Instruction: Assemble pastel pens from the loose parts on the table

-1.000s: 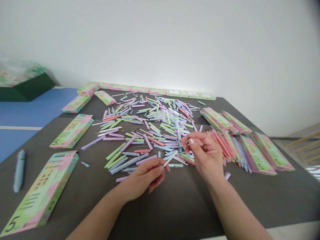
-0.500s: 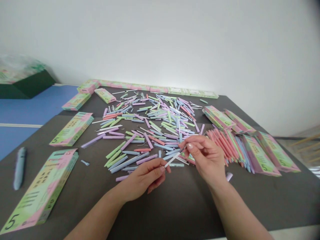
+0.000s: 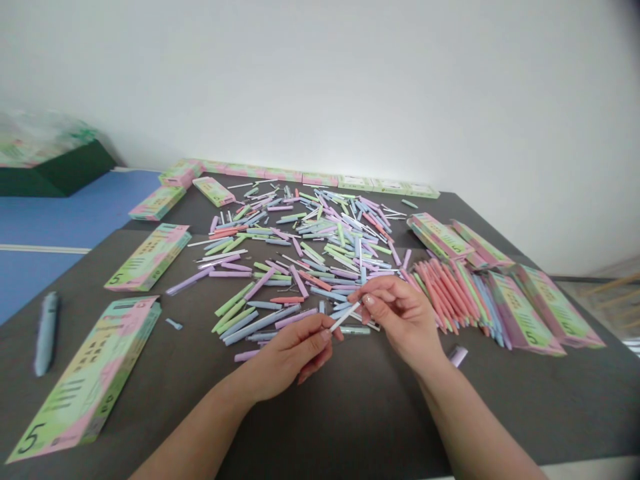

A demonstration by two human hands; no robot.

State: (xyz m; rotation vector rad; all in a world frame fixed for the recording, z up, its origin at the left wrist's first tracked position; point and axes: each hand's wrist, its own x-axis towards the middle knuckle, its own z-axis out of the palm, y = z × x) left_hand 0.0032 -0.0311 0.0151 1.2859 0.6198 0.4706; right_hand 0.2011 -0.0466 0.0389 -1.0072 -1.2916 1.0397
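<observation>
A thin white pen refill (image 3: 346, 317) slants between my hands, above the near side of a spread of pastel pen parts. My left hand (image 3: 295, 350) is closed in a pinch on its lower end. At the upper end, the thumb and fingers of my right hand (image 3: 403, 317) are pinched together around the tip. Whether a small piece is also in that pinch is hidden. Beyond my hands lie loose purple, green, blue and red pen barrels (image 3: 267, 323), with white refills among them. A purple pen part (image 3: 457, 357) lies beside my right wrist.
Red, green and blue pens (image 3: 447, 293) lie in a row at right, beside green-pink boxes (image 3: 525, 320). More boxes (image 3: 83, 380) line the left and back table edges. A blue pen (image 3: 46, 333) and a small blue clip (image 3: 174, 324) lie at left. A dark green bin (image 3: 65, 170) stands beyond.
My right hand has come slightly left and closer to my left hand, its fingers now at the refill's upper end. The whole view has shifted a little.
</observation>
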